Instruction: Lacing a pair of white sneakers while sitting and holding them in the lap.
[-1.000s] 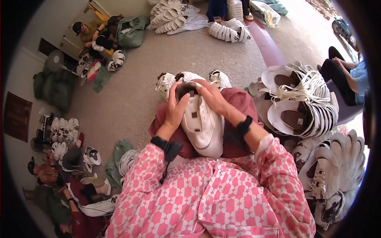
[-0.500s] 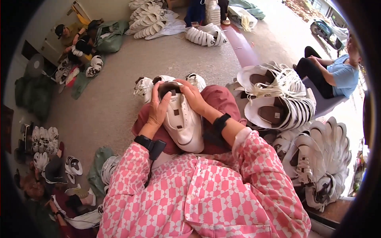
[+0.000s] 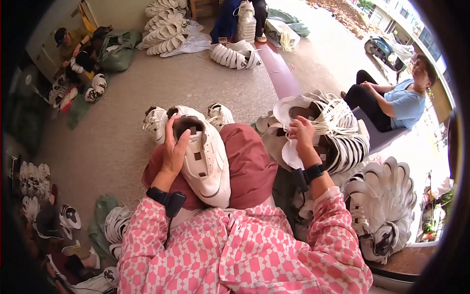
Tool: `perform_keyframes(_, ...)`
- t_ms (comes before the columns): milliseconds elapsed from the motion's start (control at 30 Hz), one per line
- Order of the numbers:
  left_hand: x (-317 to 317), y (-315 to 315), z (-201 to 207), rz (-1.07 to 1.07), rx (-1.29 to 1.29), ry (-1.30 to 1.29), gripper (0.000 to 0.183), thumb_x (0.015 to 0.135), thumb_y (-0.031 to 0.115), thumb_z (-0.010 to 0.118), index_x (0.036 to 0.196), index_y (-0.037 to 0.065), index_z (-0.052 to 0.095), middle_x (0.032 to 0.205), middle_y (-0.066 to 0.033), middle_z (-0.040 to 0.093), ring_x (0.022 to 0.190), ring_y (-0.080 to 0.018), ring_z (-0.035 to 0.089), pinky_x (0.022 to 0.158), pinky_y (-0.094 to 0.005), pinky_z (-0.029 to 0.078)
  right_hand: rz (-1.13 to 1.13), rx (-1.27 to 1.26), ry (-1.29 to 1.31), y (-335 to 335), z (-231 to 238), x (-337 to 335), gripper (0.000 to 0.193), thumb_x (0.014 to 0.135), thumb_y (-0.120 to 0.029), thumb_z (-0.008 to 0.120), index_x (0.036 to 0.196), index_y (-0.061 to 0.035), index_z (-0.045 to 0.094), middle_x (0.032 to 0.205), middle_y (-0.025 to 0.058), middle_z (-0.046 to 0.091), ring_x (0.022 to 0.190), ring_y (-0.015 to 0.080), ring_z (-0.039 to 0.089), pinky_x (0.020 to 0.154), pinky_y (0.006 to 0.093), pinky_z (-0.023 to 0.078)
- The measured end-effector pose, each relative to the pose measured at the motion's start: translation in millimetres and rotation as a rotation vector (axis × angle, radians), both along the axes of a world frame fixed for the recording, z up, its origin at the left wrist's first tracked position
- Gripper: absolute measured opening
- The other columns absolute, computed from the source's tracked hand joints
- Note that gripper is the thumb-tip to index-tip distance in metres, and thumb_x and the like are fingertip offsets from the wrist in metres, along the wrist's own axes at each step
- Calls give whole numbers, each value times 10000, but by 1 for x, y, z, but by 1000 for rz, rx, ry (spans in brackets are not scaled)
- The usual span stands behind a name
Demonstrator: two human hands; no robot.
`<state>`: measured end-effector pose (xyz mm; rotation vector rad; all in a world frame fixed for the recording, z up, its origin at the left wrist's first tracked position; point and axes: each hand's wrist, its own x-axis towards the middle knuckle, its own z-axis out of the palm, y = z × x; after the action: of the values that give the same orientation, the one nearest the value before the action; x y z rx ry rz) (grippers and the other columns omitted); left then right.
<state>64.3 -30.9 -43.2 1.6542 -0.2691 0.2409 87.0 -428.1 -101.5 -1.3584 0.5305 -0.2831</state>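
Note:
A white sneaker (image 3: 208,164) without a lace rests on my lap, its toe toward me and its dark-lined opening away. My left hand (image 3: 172,154) is wrapped round the heel side of this sneaker, thumb at the opening. Off to the right, my right hand (image 3: 304,137) is over a stack of white shoe uppers (image 3: 347,149), beside a bunch of loose white shoelaces (image 3: 338,115). Its fingers are bent together in a pinch; what lies between them, if anything, is too small to make out.
Several white sneakers (image 3: 220,115) stand beyond my knees. A fanned pile of white shoes (image 3: 391,196) is at the near right. A person in a blue shirt (image 3: 409,103) sits at the right; others work at the left. More shoe piles (image 3: 166,29) lie on the floor at the back.
My right hand has let go of the sneaker and moved right to the stack with the shoelaces. My left hand still holds the sneaker. The view has shifted rightward.

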Motion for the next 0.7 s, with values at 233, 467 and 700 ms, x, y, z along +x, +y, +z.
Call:
perform_keyframes(233, -1, 5, -3, 26, 61, -26, 516, 938, 171, 548, 1386, 6, 352, 1335, -132, 452, 1233, -222, 438, 1071, -330, 322, -302, 538, 103, -48, -51, 26, 166, 886, -230, 697, 925, -88, 622, 842, 20, 677, 672, 151, 650, 526, 253, 511)
perform_keyframes(467, -2, 3, 4, 43, 138, 0, 523, 945, 192, 545, 1393, 10, 346, 1335, -141, 451, 1225, -225, 436, 1066, -336, 328, -203, 399, -83, -8, -16, 29, 90, 853, -134, 662, 881, -67, 609, 695, 31, 590, 521, 109, 518, 459, 250, 437)
perform_keyframes(700, -4, 10, 0, 397, 834, -424, 563, 930, 249, 570, 1397, 12, 364, 1347, -200, 458, 1244, -324, 451, 1086, -434, 302, 904, 38, -242, 152, 120, -76, 155, 922, -129, 543, 949, -24, 653, 760, 2, 643, 626, 57, 576, 547, 209, 465)
